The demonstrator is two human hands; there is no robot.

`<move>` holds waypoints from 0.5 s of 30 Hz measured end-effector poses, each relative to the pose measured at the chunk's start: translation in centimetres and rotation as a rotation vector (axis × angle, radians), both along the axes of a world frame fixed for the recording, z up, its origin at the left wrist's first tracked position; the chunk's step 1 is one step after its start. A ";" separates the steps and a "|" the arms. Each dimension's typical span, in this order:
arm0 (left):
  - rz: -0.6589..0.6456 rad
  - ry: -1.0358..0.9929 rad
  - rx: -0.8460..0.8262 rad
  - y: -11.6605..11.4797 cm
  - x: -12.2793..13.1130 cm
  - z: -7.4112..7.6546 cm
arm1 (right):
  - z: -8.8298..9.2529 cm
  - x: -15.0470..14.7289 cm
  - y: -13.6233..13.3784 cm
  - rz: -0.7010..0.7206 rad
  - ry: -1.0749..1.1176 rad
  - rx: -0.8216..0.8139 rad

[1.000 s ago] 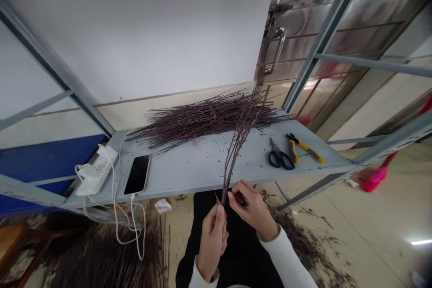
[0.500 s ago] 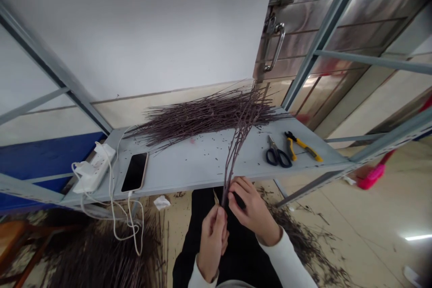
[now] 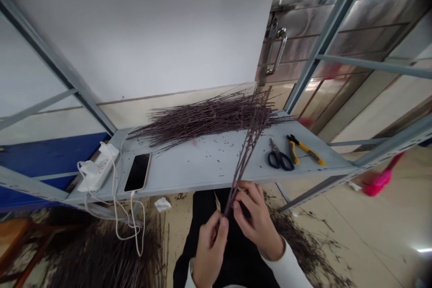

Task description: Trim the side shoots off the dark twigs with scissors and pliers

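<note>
- Grey metal shelf [image 3: 202, 168] stood against a white wall [image 3: 151, 22], with slanted rack posts on either side and a steel door [image 3: 313, 13] with a handle [image 3: 278, 52] behind its far right corner.
- A bunch of twigs [image 3: 249, 146] rose from the near edge of the shelf, leaning up and to the right across it, its tips reaching over the big pile of twigs [image 3: 205, 119] that lay along the back of the shelf.
- The left hand [image 3: 207, 247] pinched the foot of the bunch, fingers together on the stems.
- The right hand [image 3: 257, 220] gripped the same stems just above, fingers curled shut around them. Something dark sat in its palm, too hidden to make out.
- Scissors [image 3: 279, 157] and yellow-handled pliers [image 3: 304, 147] lay side by side just right of the bunch, clear of it.
- A phone [image 3: 137, 172] lay face up on the left. A white cable [image 3: 118, 218] hung from it over the edge, and a power strip [image 3: 97, 167] lay beside it at the corner.
- Small dark crumbs dotted the shelf.
- On the floor [image 3: 371, 234], cut twigs [image 3: 101, 256] were heaped below the shelf on the left, and a crumpled tissue [image 3: 162, 204] lay near them.
</note>
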State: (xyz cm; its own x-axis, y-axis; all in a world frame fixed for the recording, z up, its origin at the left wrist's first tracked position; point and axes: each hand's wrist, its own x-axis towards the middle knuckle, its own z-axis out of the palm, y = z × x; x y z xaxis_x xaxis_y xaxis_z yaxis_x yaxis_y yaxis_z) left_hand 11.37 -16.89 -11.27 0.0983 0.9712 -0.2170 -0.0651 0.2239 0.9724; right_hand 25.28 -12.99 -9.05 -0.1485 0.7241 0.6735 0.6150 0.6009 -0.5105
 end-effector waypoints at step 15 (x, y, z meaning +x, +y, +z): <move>-0.325 0.466 0.116 -1.9 -1.1 0.5 | -4.4 1.7 -6.2 -0.056 0.088 -0.050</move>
State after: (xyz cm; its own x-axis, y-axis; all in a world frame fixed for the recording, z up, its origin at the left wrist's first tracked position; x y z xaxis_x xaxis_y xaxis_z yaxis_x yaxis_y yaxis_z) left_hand 10.26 -18.77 -10.77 0.3148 0.9273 -0.2026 0.4302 0.0509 0.9013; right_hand 26.96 -19.18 -13.43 -0.0490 0.7628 0.6448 0.5985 0.5393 -0.5924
